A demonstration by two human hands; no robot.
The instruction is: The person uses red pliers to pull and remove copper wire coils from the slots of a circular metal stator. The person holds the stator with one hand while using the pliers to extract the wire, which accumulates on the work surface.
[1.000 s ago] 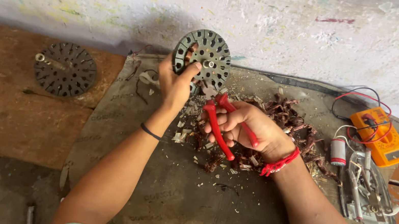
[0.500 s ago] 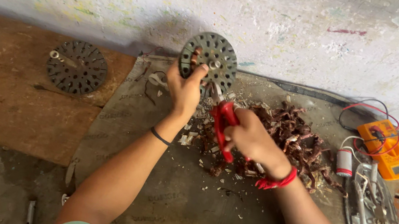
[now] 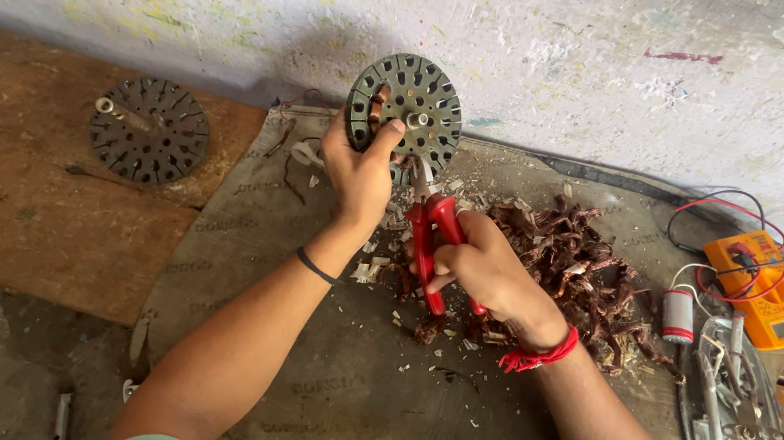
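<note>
Nearest the camera, two bare forearms reach out over a piece of sacking (image 3: 356, 417) spread on the work surface. The right hand (image 3: 491, 273), with a red thread at the wrist, is closed around the red handles of a pair of pliers (image 3: 432, 240); the pliers point up and away, and their metal tip meets the lower edge of a round metal disc. The left hand (image 3: 358, 170), with a thin dark band on its wrist, grips that slotted disc (image 3: 406, 116) from the left side, thumb across its face, and holds it upright above the far end of the sacking, close to the wall.

Just beyond and to the right of the right hand lies a heap of dark reddish-brown wire scraps (image 3: 577, 270), with pale chips scattered around it on the cloth. Further right sit a small white cylinder (image 3: 677, 316), a bunch of metal tools (image 3: 737, 397) and an orange meter (image 3: 766, 289) with red and black leads.

Well apart on the left, a second slotted disc (image 3: 150, 130) lies flat on a brown board (image 3: 22, 192). Behind everything stands a stained, whitish wall (image 3: 575, 53).
</note>
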